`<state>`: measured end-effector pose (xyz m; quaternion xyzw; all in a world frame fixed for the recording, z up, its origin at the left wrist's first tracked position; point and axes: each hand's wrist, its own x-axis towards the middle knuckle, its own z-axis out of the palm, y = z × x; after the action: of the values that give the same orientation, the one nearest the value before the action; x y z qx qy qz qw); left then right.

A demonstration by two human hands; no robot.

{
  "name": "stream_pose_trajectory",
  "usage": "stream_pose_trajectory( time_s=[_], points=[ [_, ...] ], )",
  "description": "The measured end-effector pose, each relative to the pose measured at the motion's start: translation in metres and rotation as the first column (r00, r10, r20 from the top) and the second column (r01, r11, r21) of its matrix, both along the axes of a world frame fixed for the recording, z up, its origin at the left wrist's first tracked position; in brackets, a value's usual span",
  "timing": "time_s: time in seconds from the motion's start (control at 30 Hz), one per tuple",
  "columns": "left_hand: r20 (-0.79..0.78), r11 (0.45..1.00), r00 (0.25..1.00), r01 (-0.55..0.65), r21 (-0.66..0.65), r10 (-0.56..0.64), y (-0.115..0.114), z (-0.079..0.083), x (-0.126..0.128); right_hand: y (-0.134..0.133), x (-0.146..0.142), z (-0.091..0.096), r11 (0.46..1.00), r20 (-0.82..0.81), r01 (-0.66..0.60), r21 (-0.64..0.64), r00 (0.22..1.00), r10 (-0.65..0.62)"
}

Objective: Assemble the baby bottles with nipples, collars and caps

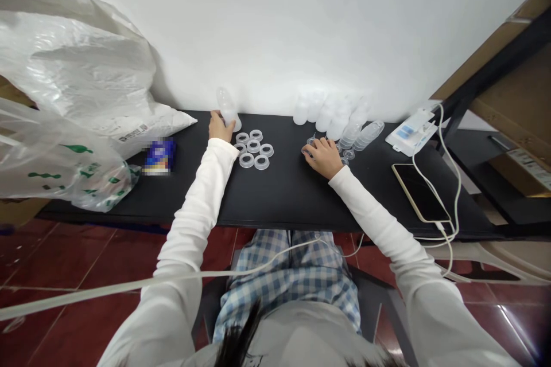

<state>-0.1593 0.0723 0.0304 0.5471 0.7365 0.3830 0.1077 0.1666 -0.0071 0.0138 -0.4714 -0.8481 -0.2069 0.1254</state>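
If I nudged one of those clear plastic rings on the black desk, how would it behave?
The clear plastic ring is probably light for its size, as its walls look thin and see-through. Lying flat on the black desk, it would likely slide rather than roll, though stood on edge it might roll away.

Black tabletop [284,198], clear plastic rings [253,146], smartphone [419,192]

From my remote view, a gold-rimmed black smartphone [419,192] lies on the black surface [275,200], plugged into a white cable [457,183]. Crumpled white plastic bags [73,57] and a blurred blue packet [160,156] sit far left.
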Motion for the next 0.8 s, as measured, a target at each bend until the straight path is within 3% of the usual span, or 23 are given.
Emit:
stream_pose_trajectory(
  time_s=[0.17,0.3,0.43,0.53,0.67,0.73,0.8],
  points=[
    [-0.162,0.973,0.986,-0.085,-0.216,0.05,-0.023,0.011,-0.001,0.002,0.001,-0.003,1.0,0.0,-0.004,0.01,1.0,0.004],
    [-0.256,0.902,0.964,-0.048,-0.429,-0.07,-0.038,0.01,-0.011,0.002,0.001,-0.005,1.0,-0.002,0.006,0.002,1.0,-0.006],
    [-0.288,0.89,0.946,0.001,-0.456,-0.148,-0.041,0.006,-0.015,0.0,0.001,-0.003,1.0,-0.018,0.011,-0.012,1.0,-0.011],
    [-0.266,0.921,0.959,-0.01,-0.389,-0.102,-0.042,0.012,-0.011,-0.001,0.0,-0.002,0.999,-0.036,0.032,-0.027,0.999,-0.033],
    [-0.084,0.997,0.996,-0.016,-0.081,0.009,-0.047,0.021,0.01,-0.001,-0.002,-0.002,0.997,-0.085,0.063,-0.037,0.994,-0.065],
    [0.139,0.993,0.987,0.072,0.09,-0.084,-0.05,0.02,0.032,-0.001,-0.004,-0.001,0.997,-0.171,0.054,-0.055,0.983,-0.062],
    [0.43,0.962,0.865,0.19,0.196,-0.258,-0.053,0.014,0.059,-0.001,-0.007,0.0,0.996,-0.33,0.014,-0.084,0.943,-0.041]
  ],
)
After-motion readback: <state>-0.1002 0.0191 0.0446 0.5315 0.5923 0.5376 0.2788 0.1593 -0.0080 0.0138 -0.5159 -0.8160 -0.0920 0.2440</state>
